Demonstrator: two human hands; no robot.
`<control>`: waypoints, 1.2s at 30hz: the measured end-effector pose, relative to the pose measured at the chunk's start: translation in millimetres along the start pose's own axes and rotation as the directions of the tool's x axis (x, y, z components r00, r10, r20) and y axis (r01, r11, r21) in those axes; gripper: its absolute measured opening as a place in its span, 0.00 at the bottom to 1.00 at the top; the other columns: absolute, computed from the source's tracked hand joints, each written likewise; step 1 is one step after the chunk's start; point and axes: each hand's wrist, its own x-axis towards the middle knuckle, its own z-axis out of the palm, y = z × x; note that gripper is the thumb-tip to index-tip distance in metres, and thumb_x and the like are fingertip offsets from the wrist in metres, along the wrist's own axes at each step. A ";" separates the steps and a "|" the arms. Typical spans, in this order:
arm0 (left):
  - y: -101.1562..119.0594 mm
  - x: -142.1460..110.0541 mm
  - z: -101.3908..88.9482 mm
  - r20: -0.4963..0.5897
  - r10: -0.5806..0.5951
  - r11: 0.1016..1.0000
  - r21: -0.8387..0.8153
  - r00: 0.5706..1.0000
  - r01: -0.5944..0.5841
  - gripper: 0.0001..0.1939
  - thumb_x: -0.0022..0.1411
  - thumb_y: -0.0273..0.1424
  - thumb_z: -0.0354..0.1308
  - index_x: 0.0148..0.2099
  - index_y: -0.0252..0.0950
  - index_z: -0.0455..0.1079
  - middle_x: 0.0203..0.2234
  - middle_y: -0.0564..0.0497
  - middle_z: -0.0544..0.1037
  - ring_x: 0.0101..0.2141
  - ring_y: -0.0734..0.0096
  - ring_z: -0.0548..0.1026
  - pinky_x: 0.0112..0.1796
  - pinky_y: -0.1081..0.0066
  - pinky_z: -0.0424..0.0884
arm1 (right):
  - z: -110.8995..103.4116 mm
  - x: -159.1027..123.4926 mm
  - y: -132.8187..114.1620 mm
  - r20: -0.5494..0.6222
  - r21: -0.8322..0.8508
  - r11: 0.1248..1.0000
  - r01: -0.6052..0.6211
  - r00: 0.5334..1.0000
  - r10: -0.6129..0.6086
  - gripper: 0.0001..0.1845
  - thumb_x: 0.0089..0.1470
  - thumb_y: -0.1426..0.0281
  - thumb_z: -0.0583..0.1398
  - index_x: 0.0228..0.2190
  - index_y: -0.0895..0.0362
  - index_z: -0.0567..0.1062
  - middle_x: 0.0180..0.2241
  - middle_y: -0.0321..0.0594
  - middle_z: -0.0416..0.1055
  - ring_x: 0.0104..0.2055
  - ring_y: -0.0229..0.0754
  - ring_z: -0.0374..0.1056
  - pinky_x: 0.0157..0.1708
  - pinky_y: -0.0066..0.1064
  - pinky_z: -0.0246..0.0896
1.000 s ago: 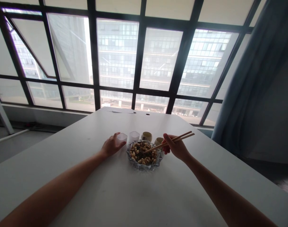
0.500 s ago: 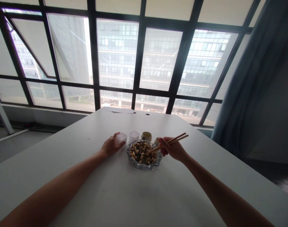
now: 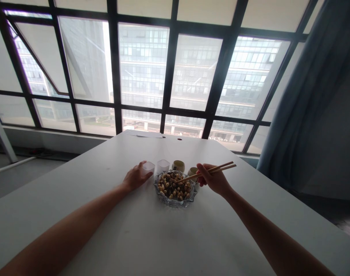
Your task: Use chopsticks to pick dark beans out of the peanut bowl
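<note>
chopsticks (image 3: pixel 189 178) slant down to the left across the rim of a glass bowl (image 3: pixel 161 197), their tips at the nuts (image 3: pixel 175 194) heaped inside it. the right hand (image 3: pixel 215 182) grips the 2 sticks well back from the tips, probably so that the fingers clear the rim while the thin ends reach the middle; the back ends jut out past the hand, to the right. its fingers are folded in with the thumb on top, and the sticks lie so close together toward the tips that i cannot tell whether a nut sits between them.

the left hand (image 3: pixel 134 178) is loosely curled into a c, thumb on the near side and fingers on the far side of a translucent cup (image 3: pixel 148 167). it seems to be there to steady the cup, which looks light enough to slide on the white table (image 3: pixel 123 237); how firmly it presses cannot be judged.

a 2nd clear cup (image 3: pixel 163 165) stands just to the right, then a patterned cup (image 3: pixel 179 165) and a shaded cup (image 3: pixel 192 171) partly hidden by the right hand. the 4 form a rough row behind the bowl, likely placed so that all are a short reach from the nuts. the bowl sits between the hands, perhaps because its wide, low shape lets the sticks enter from the side.
</note>
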 end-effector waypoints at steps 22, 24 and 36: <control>3.1 -0.4 -2.2 0.028 -0.025 1.000 0.011 0.999 0.025 0.33 0.63 0.49 0.54 0.64 0.37 0.57 0.55 0.40 0.74 0.50 0.54 0.76 0.49 0.63 0.70 | 10.7 -5.4 9.2 0.192 -0.094 0.989 0.115 0.977 -0.096 0.31 0.58 0.44 0.56 0.19 0.56 0.70 0.15 0.37 0.68 0.15 0.36 0.63 0.15 0.26 0.58; 3.8 -0.5 -3.0 0.030 -0.029 1.000 0.010 0.999 0.028 0.33 0.62 0.49 0.55 0.64 0.37 0.57 0.55 0.40 0.74 0.50 0.54 0.75 0.49 0.63 0.70 | 6.3 -4.4 7.6 0.223 -0.071 0.996 0.047 0.974 -0.030 0.31 0.56 0.43 0.57 0.20 0.57 0.70 0.14 0.37 0.68 0.14 0.36 0.63 0.13 0.25 0.56; 5.1 -1.3 -4.5 0.041 -0.028 1.000 0.013 0.999 0.027 0.34 0.63 0.48 0.54 0.64 0.36 0.56 0.55 0.39 0.73 0.50 0.53 0.75 0.49 0.61 0.70 | 5.7 -0.9 2.6 0.027 0.041 0.999 -0.018 0.999 0.017 0.33 0.50 0.39 0.59 0.20 0.57 0.71 0.15 0.38 0.70 0.13 0.36 0.64 0.13 0.25 0.56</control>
